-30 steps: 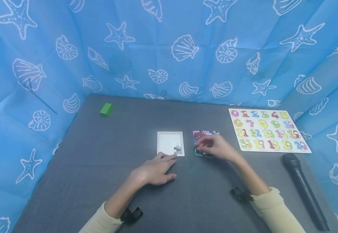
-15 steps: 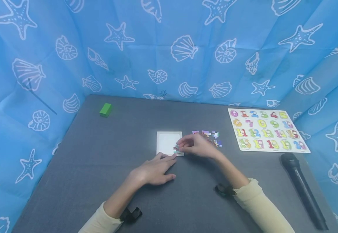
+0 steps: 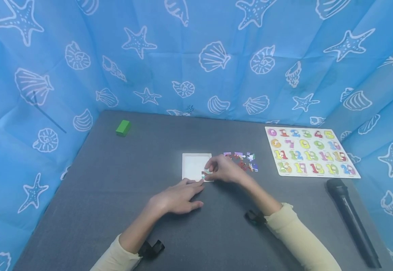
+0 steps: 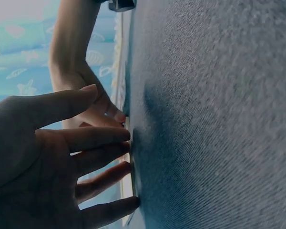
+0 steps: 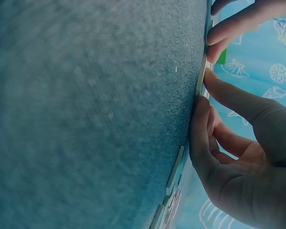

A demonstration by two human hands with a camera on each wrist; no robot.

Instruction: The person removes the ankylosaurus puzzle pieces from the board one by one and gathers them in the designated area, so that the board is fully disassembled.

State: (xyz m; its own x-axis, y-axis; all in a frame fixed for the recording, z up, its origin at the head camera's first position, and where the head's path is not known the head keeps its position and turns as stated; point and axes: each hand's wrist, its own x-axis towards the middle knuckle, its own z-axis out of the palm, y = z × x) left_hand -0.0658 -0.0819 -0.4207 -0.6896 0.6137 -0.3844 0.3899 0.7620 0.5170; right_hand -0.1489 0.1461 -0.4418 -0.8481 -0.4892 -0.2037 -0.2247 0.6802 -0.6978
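A square white puzzle tray (image 3: 196,154) lies on the grey table, with jigsaw pieces (image 3: 203,175) at its near right corner. My left hand (image 3: 178,198) lies with spread fingers, its fingertips touching the tray's near edge; the left wrist view shows these fingers (image 4: 105,136) nearly straight. Over that same corner, my right hand (image 3: 227,169) pinches a puzzle piece between thumb and fingers, which partly hide it. In the right wrist view, the thumb and index finger (image 5: 200,124) meet the tray's side. Several loose puzzle pieces (image 3: 252,167) lie right of the tray, some behind my right hand.
A number board (image 3: 313,151) with colourful numerals lies at the far right. Nearer on that side is a black microphone (image 3: 352,222). A green block (image 3: 123,128) sits at the back left. Blue curtains (image 3: 183,56) with shell prints enclose the table.
My right hand has moved left from the loose pieces to the tray's near right corner, bringing a puzzle piece. My left hand has stayed at the tray's near edge.
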